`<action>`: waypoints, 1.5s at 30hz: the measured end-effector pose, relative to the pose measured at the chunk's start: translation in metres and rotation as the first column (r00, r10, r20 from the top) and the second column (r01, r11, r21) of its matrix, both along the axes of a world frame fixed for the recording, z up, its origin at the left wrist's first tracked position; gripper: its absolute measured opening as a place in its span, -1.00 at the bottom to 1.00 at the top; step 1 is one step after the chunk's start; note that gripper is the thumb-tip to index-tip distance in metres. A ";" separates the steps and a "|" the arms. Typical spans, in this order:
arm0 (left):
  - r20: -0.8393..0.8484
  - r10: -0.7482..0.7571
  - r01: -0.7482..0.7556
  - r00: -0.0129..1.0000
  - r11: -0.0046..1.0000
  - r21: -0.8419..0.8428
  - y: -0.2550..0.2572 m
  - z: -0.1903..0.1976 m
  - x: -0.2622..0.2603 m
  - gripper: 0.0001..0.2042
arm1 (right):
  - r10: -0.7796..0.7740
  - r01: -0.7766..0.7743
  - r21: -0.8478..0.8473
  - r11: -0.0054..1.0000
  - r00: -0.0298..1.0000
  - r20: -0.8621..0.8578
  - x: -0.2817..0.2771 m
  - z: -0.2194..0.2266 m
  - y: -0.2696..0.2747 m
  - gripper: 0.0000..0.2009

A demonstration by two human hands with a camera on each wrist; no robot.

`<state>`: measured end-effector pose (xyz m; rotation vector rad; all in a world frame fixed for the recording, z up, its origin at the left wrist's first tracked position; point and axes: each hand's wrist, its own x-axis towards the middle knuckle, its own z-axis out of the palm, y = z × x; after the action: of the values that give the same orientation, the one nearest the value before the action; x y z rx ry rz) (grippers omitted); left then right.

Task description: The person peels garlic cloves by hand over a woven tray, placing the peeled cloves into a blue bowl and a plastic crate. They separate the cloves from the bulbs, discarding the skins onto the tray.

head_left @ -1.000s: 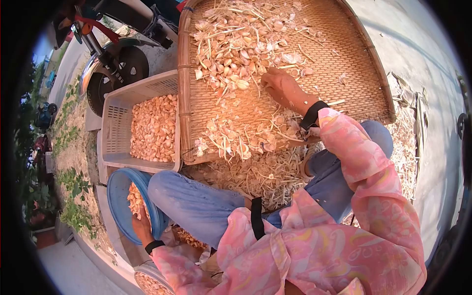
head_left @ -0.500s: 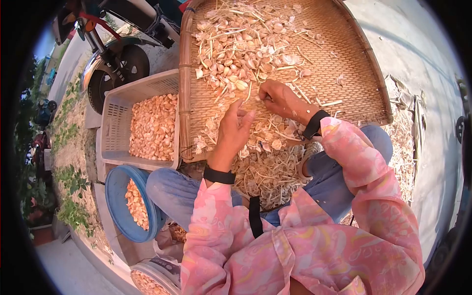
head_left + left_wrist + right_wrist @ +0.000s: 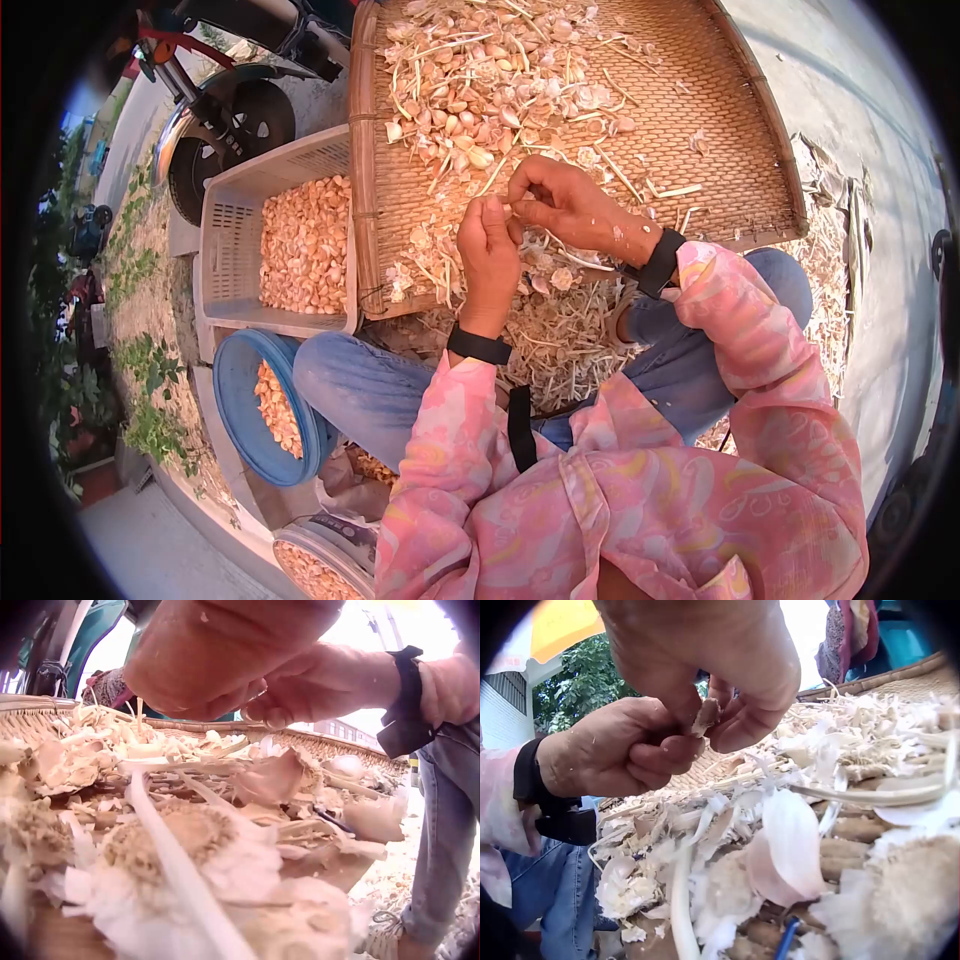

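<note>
Over the near edge of the woven tray (image 3: 735, 150), your left hand (image 3: 488, 258) and right hand (image 3: 565, 205) meet, fingers pinched together on one garlic clove (image 3: 705, 714), held up clear of the husks (image 3: 540, 345) so the peel falls away. Peeled cloves fill the crate (image 3: 225, 250) at left.

Head cam looks steeply down over woven tray (image 3: 720, 170) & both hands, mid-range; wrist cams sit low at tray level, v. close, each facing the opposite hand; all three share the meeting hands & husks (image 3: 727, 847).
</note>
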<state>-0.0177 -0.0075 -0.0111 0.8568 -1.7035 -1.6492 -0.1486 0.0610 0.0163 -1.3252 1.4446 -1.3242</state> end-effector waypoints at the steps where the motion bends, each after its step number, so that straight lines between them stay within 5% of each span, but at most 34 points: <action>1: -0.056 0.013 -0.005 0.998 0.990 0.139 0.001 0.004 0.002 -0.69 | 0.037 -0.040 0.019 0.999 0.991 0.130 0.000 -0.001 0.000 -0.92; 4: -0.217 0.018 0.080 0.976 0.896 0.436 -0.001 0.012 0.011 -0.70 | 0.078 -0.117 0.079 0.990 0.919 0.387 -0.004 0.001 -0.001 -0.89; 6: -0.245 0.069 0.076 0.967 0.839 0.539 -0.007 0.022 0.023 -0.70 | 0.099 -0.079 0.281 0.957 0.993 -0.057 -0.009 0.009 -0.001 -0.86; 7: -0.235 0.096 0.054 0.967 0.827 0.560 -0.015 0.028 0.030 -0.71 | 0.116 0.002 0.376 0.927 0.950 -0.291 -0.019 0.015 0.006 -0.84; 8: -0.229 0.105 0.037 0.968 0.840 0.542 -0.027 0.035 0.039 -0.73 | 0.036 0.169 0.255 0.952 0.765 -0.643 -0.028 0.004 0.012 -0.82; 10: -0.171 0.190 -0.113 0.967 0.918 0.379 -0.068 0.045 0.072 -0.75 | -0.261 0.412 -0.023 0.911 0.532 -0.805 -0.050 -0.004 0.019 -0.81; 12: 0.030 0.352 -0.353 0.936 0.935 0.036 -0.120 0.047 0.115 -0.76 | -0.446 0.501 -0.259 0.826 0.301 -0.843 -0.077 -0.025 0.019 -0.78; 14: 0.303 0.531 -0.397 0.791 0.823 -0.406 -0.156 0.047 0.151 -0.75 | -0.342 0.531 -0.149 0.834 0.285 -0.896 -0.098 -0.041 0.025 -0.80; 16: 0.382 0.542 -0.322 0.749 0.801 -0.505 -0.163 0.058 0.164 -0.74 | -0.263 0.522 -0.082 0.849 0.283 -0.922 -0.101 -0.042 0.021 -0.86; 19: 0.259 0.247 -0.186 0.934 0.953 -0.241 -0.141 0.043 0.137 -0.76 | -0.285 0.417 -0.041 0.908 0.541 -0.792 -0.088 -0.043 0.005 -0.91; 20: 0.259 0.152 -0.116 0.954 0.982 -0.150 -0.115 0.044 0.112 -0.76 | -0.306 0.355 -0.047 0.934 0.723 -0.619 -0.077 -0.031 0.003 -0.92; 23: 0.301 -0.050 0.080 0.952 0.993 -0.088 -0.067 0.025 0.053 -0.76 | -0.213 0.257 0.134 0.957 0.937 -0.275 -0.049 -0.014 0.001 -0.92; 24: 0.314 -0.056 0.109 0.948 0.982 -0.154 -0.063 0.020 0.038 -0.74 | -0.075 0.142 0.178 0.974 0.939 -0.335 -0.049 -0.020 0.003 -0.89; 26: 0.325 -0.051 0.149 0.944 0.947 -0.283 -0.060 0.015 0.009 -0.70 | -0.063 0.134 0.084 0.987 0.820 -0.569 -0.041 -0.018 0.008 -0.87; 28: 0.350 0.001 0.234 0.937 0.742 -0.629 -0.067 0.012 -0.014 -0.71 | -0.060 0.208 0.149 0.967 0.750 -0.658 -0.029 0.001 0.011 -0.80; 31: 0.368 -0.010 0.323 0.930 0.501 -0.803 -0.078 0.000 -0.052 -0.75 | -0.358 0.224 -0.283 0.933 0.467 -0.809 -0.041 -0.020 -0.008 -0.72; 34: 0.558 0.139 0.439 0.818 0.474 -0.763 -0.078 -0.010 -0.071 -0.74 | -0.197 0.215 -0.110 0.970 0.442 -0.875 -0.048 -0.038 -0.013 -0.67; 39: 0.594 0.122 0.474 0.795 0.486 -0.734 -0.053 -0.017 -0.058 -0.80 | 0.146 0.157 0.228 0.961 0.411 -0.900 -0.025 -0.020 0.009 -0.73; 40: 0.568 0.073 0.461 0.820 0.504 -0.730 -0.049 -0.015 -0.049 -0.80 | 0.003 0.140 0.057 0.989 0.356 -0.935 -0.020 -0.021 0.018 -0.76; 42: 0.476 0.017 0.409 0.879 0.485 -0.773 -0.050 -0.015 -0.036 -0.77 | 0.221 0.149 0.320 0.936 0.461 -0.859 -0.019 0.002 0.021 -0.78; 43: 0.466 -0.007 0.372 0.885 0.613 -0.697 -0.052 -0.013 -0.033 -0.75 | 0.320 0.139 0.443 0.886 0.509 -0.799 -0.018 0.013 0.022 -0.78; 45: 0.436 -0.044 0.282 0.899 0.820 -0.498 -0.058 -0.007 -0.031 -0.71 | 0.099 0.247 0.264 0.932 0.529 -0.843 -0.024 0.010 0.017 -0.82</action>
<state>-0.0486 -0.0654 -0.0181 0.8057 -2.4443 -0.9989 -0.1727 0.0784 0.0266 -1.7587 2.2837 -0.3151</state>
